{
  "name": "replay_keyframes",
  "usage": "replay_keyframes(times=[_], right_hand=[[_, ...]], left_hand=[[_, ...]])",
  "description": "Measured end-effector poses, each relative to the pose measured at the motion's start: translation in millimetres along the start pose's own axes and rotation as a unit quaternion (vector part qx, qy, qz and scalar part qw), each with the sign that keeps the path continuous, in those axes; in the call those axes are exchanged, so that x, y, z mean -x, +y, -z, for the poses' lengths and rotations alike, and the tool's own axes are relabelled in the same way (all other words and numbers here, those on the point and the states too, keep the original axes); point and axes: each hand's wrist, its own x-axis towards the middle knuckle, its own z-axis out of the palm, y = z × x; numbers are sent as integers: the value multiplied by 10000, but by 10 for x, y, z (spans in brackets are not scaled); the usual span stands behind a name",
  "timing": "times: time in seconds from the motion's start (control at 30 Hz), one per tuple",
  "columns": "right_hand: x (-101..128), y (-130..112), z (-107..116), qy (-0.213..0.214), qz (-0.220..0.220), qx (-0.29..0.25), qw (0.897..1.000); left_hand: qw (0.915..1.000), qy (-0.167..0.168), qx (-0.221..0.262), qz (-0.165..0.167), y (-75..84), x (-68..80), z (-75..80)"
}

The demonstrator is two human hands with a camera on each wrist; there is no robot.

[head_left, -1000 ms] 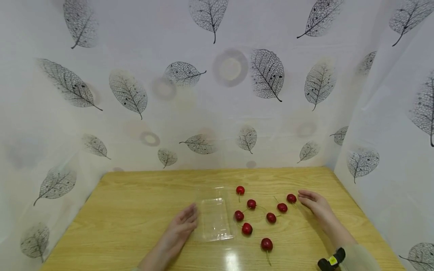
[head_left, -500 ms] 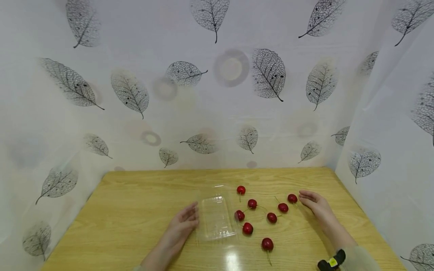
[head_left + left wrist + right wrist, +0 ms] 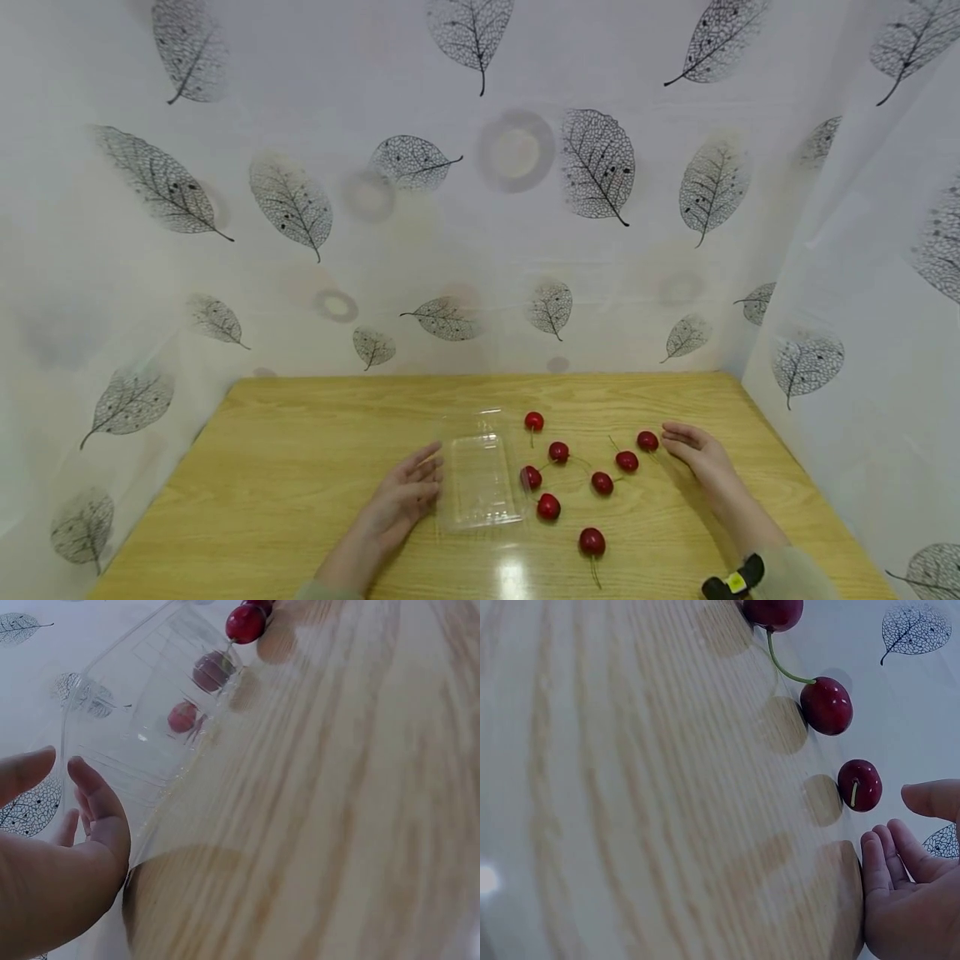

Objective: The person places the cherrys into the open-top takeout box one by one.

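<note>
A transparent plastic box (image 3: 483, 479) lies on the table, left of several dark red cherries with stems. My left hand (image 3: 405, 500) is at the box's left side, fingers relaxed and slightly spread. In the left wrist view, the thumb and fingertips sit right at the clear rim (image 3: 69, 712), with a gap between them. My right hand (image 3: 701, 458) rests on its side at the right of the table, fingers extended and holding nothing. Its fingertips are close to the rightmost cherry (image 3: 647, 441). Another cherry (image 3: 531, 477) overlaps the box's right edge in the head view.
The nearest cherry (image 3: 592, 542) lies at the front, and the farthest cherry (image 3: 534, 421) lies beyond the box's right side. The wood-grain table (image 3: 322, 442) ends at a leaf-patterned sheet (image 3: 487, 242) behind and at the sides. A black strap (image 3: 733, 577) circles the right wrist.
The left hand has shifted slightly right and away from me, its fingers a little more spread. The clear box has moved slightly right. The right hand and the cherries stay put.
</note>
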Motion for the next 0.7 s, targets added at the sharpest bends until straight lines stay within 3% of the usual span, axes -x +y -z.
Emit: replay_keyframes(times=[0.23,0.7], right_hand=[[24,-15,-7,18,29,8,10000],[47,-29,-45,96,-8,123,9999]], left_hand=[[9998,-199,-48,-49,-33,19,1],[9996,131,-238,-25,-43,13,-79]])
